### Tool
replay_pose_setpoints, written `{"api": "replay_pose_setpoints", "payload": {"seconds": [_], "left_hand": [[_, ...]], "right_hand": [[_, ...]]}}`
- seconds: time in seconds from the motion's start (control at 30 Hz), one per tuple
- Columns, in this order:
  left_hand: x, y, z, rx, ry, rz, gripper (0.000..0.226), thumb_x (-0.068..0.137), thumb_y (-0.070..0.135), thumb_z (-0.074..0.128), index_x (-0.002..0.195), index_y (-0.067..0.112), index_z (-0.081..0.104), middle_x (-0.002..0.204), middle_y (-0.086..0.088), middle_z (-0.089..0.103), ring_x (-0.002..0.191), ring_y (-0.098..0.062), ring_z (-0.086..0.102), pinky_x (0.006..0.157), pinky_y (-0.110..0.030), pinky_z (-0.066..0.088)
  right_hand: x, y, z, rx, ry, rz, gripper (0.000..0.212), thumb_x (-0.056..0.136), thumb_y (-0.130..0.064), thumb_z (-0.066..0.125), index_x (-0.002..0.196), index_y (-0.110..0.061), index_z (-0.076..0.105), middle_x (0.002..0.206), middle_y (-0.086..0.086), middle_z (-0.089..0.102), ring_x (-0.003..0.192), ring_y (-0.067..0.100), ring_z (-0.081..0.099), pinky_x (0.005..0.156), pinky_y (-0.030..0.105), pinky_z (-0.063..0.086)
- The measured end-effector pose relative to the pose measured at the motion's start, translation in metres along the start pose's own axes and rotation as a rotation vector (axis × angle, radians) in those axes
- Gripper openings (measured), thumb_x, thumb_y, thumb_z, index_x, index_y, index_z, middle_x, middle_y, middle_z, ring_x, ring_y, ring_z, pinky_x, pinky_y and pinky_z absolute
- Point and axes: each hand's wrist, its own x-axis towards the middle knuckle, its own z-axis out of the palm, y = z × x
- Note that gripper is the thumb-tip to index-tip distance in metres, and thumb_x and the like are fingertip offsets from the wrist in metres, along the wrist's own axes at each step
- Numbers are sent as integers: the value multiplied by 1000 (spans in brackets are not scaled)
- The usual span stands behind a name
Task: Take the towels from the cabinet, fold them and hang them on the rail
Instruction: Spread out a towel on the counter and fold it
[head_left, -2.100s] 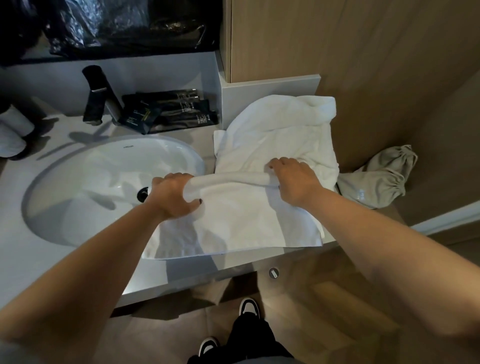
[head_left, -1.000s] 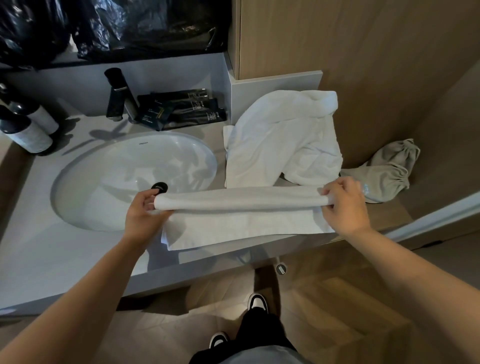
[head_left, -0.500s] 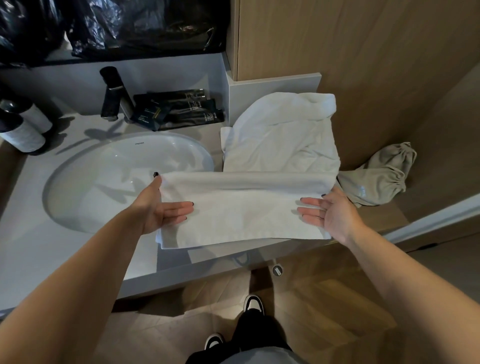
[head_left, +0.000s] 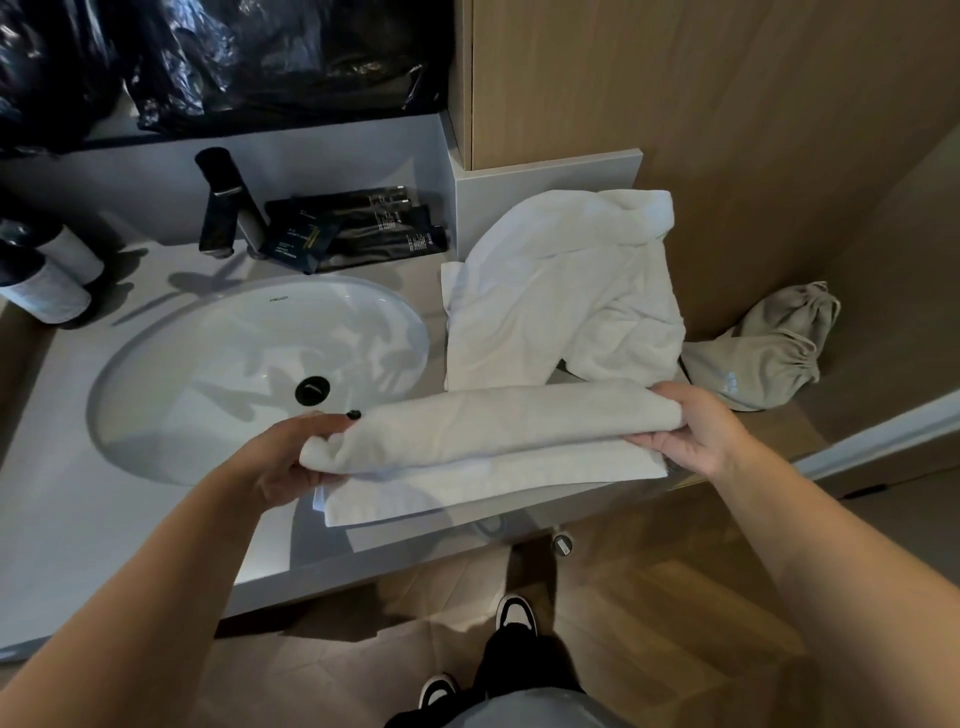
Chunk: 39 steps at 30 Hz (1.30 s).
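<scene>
The folding step looks to be in hand: the folded towel (head_left: 493, 441) lies as a long band across the lower middle of the frame, over the front edge of the counter (head_left: 130, 519), just right of the sink (head_left: 249, 364), with a second towel (head_left: 561, 291) crumpled behind it at upper right. The left hand (head_left: 291, 457) grips the band's left end with curled fingers, and the right hand (head_left: 696, 431) holds the right end, thumb over the top layer, both forearms reaching in from the bottom corners. Next, I judge, the upper layer must be brought down level so its edges meet.
</scene>
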Motion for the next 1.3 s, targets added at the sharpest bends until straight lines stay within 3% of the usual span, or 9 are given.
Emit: {"api": "replay_pose_setpoints", "payload": {"seconds": [0.17, 0.47, 0.63, 0.77, 0.83, 0.93, 1.03, 1.17, 1.3], "left_hand": [[-11, -7, -6, -56, -65, 66, 30, 72, 2, 73, 95, 10, 55, 92, -15, 65, 74, -22, 69, 60, -29, 60], [-29, -10, -6, 180, -22, 95, 33, 92, 0, 60, 121, 15, 56, 113, -12, 62, 89, -26, 66, 71, -33, 60], [-39, -32, -3, 287, -48, 263, 60, 89, -2, 64, 132, 38, 52, 116, 6, 66, 100, -19, 69, 80, -29, 59], [-35, -56, -1, 468, 199, 425, 59, 84, 9, 76, 133, 33, 53, 109, 3, 67, 96, -18, 68, 72, -19, 57], [-34, -60, 2, 579, 345, 441, 56, 81, 22, 80, 128, 37, 53, 103, 1, 65, 91, -17, 65, 71, -25, 55], [-37, -62, 11, 874, 560, 447, 64, 80, 37, 77, 136, 27, 48, 103, -5, 62, 94, -24, 61, 80, -40, 51], [-39, -58, 34, 1109, 729, 594, 73, 81, 28, 73, 145, 12, 40, 138, -18, 45, 127, -39, 44, 102, -53, 38], [-15, -60, 83, 1354, 478, 922, 51, 91, 13, 51, 141, 6, 49, 150, -17, 43, 142, -32, 36, 115, -54, 29], [4, -77, 96, 1513, 316, 881, 55, 91, 25, 34, 139, 8, 52, 140, -10, 57, 132, -24, 51, 111, -50, 37]], "right_hand": [[-6, 14, -21, -212, 10, -128, 31, 87, 19, 47, 83, -10, 58, 98, 15, 63, 75, 21, 70, 60, 25, 59], [-9, 8, -26, -578, 12, -206, 45, 84, 29, 42, 96, -8, 64, 96, 11, 59, 78, 19, 59, 54, 17, 51], [-10, 11, -24, -619, 30, -206, 49, 86, 26, 41, 105, -13, 66, 109, 11, 65, 89, 24, 66, 60, 25, 57], [-8, 14, -18, -975, 149, -307, 44, 90, 12, 44, 107, -23, 64, 111, 10, 61, 89, 29, 60, 66, 38, 53], [-8, 18, -12, -1049, 199, -415, 39, 92, 9, 44, 107, -22, 62, 114, 14, 57, 84, 24, 57, 67, 31, 47], [-10, 32, -4, -1166, 341, -556, 36, 90, 7, 50, 114, -17, 60, 131, 13, 45, 118, 28, 49, 96, 25, 37], [-18, 50, 14, -1487, 450, -715, 52, 78, 7, 59, 126, -14, 56, 148, 14, 31, 140, 35, 26, 112, 41, 22], [-12, 71, 61, -1756, 42, -1050, 59, 70, 5, 54, 128, -5, 60, 145, 21, 46, 138, 42, 38, 111, 58, 31], [-2, 109, 96, -1864, -264, -943, 57, 85, -19, 34, 137, -3, 53, 142, 17, 53, 135, 36, 46, 110, 51, 36]]}}
